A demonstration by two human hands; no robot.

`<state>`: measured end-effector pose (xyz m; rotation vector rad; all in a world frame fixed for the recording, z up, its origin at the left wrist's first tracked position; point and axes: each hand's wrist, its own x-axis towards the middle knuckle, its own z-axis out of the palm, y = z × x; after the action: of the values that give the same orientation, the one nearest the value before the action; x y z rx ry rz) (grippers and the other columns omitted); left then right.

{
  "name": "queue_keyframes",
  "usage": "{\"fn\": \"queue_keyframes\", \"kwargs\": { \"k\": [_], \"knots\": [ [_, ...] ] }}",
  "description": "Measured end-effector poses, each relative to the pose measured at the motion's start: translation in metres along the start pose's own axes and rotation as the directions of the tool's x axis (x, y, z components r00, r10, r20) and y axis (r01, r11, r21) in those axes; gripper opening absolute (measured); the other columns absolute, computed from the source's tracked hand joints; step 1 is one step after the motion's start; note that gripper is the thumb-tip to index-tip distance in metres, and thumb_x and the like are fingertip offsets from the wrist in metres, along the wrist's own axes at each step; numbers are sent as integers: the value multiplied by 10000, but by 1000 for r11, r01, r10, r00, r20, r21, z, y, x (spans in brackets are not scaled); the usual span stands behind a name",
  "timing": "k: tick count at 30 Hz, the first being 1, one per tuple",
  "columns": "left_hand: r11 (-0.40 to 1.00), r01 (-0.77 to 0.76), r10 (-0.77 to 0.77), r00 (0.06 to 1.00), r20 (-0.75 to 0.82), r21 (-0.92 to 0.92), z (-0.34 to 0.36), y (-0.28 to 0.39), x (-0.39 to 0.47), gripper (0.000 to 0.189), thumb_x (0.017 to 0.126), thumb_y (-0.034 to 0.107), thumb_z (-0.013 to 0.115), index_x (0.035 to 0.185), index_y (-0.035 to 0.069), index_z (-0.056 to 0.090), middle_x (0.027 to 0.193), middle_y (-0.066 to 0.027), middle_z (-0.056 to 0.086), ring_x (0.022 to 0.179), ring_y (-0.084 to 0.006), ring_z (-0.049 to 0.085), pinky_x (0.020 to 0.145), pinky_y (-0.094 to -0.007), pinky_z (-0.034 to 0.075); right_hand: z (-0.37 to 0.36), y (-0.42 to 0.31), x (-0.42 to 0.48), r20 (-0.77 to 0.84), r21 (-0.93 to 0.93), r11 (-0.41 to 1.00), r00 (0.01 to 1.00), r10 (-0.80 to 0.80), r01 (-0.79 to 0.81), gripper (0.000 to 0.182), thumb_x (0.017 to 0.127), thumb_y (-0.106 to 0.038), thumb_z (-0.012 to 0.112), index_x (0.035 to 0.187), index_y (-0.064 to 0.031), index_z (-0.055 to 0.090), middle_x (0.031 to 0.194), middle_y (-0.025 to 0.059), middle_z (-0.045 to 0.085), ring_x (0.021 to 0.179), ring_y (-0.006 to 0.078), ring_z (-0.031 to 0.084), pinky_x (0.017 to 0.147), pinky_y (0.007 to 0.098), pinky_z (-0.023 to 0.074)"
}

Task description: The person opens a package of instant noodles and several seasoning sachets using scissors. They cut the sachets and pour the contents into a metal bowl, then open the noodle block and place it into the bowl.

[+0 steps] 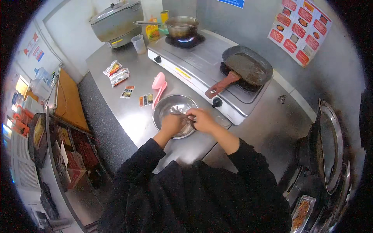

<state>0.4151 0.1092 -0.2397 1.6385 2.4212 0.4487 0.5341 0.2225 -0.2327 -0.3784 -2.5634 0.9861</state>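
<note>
A stainless steel mixing bowl [159, 116] stands on the metal counter before me. Above its inside, my left hand [172, 124] and my right hand [204, 120] meet, holding a dark brown, strip-like piece [191, 118] between them. What exactly this piece is cannot be made out. My left fingers curl inward and partly hide it; the right thumb and fingertips pinch its other side. Something pale and wet-looking shows at the bowl's bottom, partly covered by my hands. A pink plastic ladle [159, 85] lies just behind the bowl, its handle tip near the rim.
A gas stove [189, 65] carries a saucepan [180, 26] over a lit blue flame and a square frying pan [247, 65], handle towards me. Seasoning sachets [145, 100], food packets [119, 76], a plastic measuring cup [138, 44] and a large rice cooker [116, 24] occupy the counter's left.
</note>
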Motion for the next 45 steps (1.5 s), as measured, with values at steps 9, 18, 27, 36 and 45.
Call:
{"fn": "queue_keyframes", "kwargs": {
  "k": [9, 18, 27, 36, 45],
  "knots": [
    [973, -147, 101, 966, -240, -180, 8, -26, -9, 235, 749, 296, 525, 891, 137, 624, 749, -160, 581, 706, -322, 554, 637, -405, 431, 14, -3, 19, 84, 33, 998, 996, 43, -46, 299, 621, -45, 581, 914, -101, 564, 756, 118, 591, 694, 259, 575, 619, 322, 441],
    [970, -45, -21, 963, -268, -239, 4, -26, -10, 261, 695, 336, 611, 726, 78, 633, 680, -130, 587, 643, -299, 564, 594, -383, 438, 6, 1, 19, 11, 46, 995, 996, 90, -91, 305, 628, -99, 632, 925, -119, 563, 774, 129, 595, 701, 250, 586, 616, 317, 447],
    [979, -192, 157, 929, -335, -73, 1, -17, -9, 269, 664, 338, 634, 637, 72, 603, 625, -108, 562, 626, -290, 549, 568, -382, 428, 3, -5, 19, 19, 191, 981, 1000, 22, -25, 337, 614, -120, 653, 935, -103, 552, 810, 130, 595, 739, 278, 583, 636, 331, 447],
    [940, -341, 309, 841, -444, 9, 4, -18, -7, 173, 651, 277, 638, 685, 111, 600, 627, -53, 557, 605, -244, 537, 555, -362, 424, -10, -20, 23, 56, 120, 991, 998, 43, -50, 377, 610, -124, 666, 966, -126, 543, 802, 142, 595, 738, 285, 582, 638, 340, 446],
    [960, -264, 202, 877, -436, -87, 5, -18, -6, 197, 680, 276, 629, 722, 84, 615, 654, -91, 570, 652, -266, 559, 589, -369, 446, -3, -7, 20, 8, 19, 992, 993, 121, -121, 334, 647, -68, 594, 975, -105, 544, 877, 129, 593, 772, 282, 579, 648, 336, 444]
  ]
}}
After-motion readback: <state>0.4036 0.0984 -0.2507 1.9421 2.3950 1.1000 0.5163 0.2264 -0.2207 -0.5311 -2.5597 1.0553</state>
